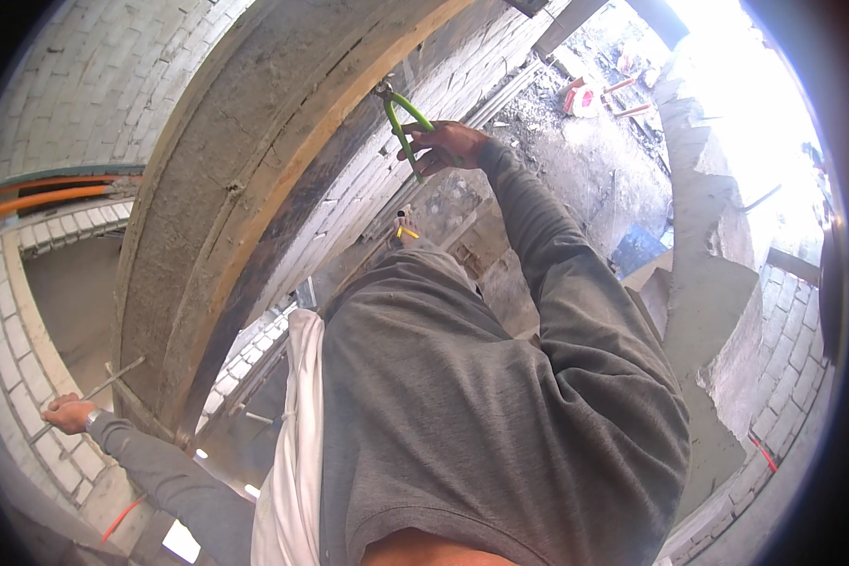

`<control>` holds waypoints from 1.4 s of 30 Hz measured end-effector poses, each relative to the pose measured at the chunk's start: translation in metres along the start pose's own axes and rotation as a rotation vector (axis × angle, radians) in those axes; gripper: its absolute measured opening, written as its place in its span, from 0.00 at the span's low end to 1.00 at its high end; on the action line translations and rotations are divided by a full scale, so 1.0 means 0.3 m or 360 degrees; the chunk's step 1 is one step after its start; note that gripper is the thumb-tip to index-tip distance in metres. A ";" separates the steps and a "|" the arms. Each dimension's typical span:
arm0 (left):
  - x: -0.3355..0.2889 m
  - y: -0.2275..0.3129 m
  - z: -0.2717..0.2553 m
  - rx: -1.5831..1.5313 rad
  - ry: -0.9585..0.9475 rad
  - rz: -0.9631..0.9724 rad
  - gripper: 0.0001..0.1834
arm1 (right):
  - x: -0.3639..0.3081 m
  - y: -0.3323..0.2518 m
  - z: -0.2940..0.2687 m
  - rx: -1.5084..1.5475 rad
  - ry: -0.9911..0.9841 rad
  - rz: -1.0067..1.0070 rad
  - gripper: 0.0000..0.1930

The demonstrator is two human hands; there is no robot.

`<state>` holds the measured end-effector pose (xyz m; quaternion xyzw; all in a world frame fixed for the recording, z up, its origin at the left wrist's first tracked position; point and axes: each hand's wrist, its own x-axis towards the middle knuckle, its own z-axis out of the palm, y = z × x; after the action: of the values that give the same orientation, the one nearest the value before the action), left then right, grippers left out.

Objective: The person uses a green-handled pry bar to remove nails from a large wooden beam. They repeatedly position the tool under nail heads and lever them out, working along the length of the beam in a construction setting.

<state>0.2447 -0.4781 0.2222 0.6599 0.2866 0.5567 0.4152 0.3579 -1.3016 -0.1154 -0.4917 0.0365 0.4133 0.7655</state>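
My right hand [451,148] is raised in front of me, its fingers around the spread green handles of a pair of pincers [396,121]. The metal jaws of the pincers reach the edge of a long wooden board [292,179] along a concrete beam [193,189]. What the jaws bite on is too small to make out. Far to the left, my left hand [67,413] is closed around a thin rod [115,376] that slants up toward the beam's lower end.
White brick walls [113,75] stand beyond the beam, with orange pipes [57,195] at left. Rubble and a red-and-white roll [581,100] lie on the ground at upper right. A rough concrete edge [712,311] runs down the right. White cloth [292,434] hangs at my side.
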 end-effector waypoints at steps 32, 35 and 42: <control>0.115 -0.039 -0.040 0.0020 0.0142 -0.0275 0.27 | 0.136 0.128 -0.032 0.0864 -0.0625 0.0000 0.24; 0.118 -0.029 -0.042 0.0003 0.0115 -0.0238 0.26 | 0.126 0.114 -0.022 0.0759 -0.0533 0.0050 0.19; 0.051 -0.003 -0.022 0.0170 0.0060 -0.0010 0.24 | 0.129 0.101 0.086 0.0613 -0.0048 0.0047 0.15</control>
<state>0.2417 -0.4633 0.2292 0.6697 0.3257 0.5517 0.3756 0.3539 -1.2530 -0.1419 -0.3291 0.1106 0.4173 0.8398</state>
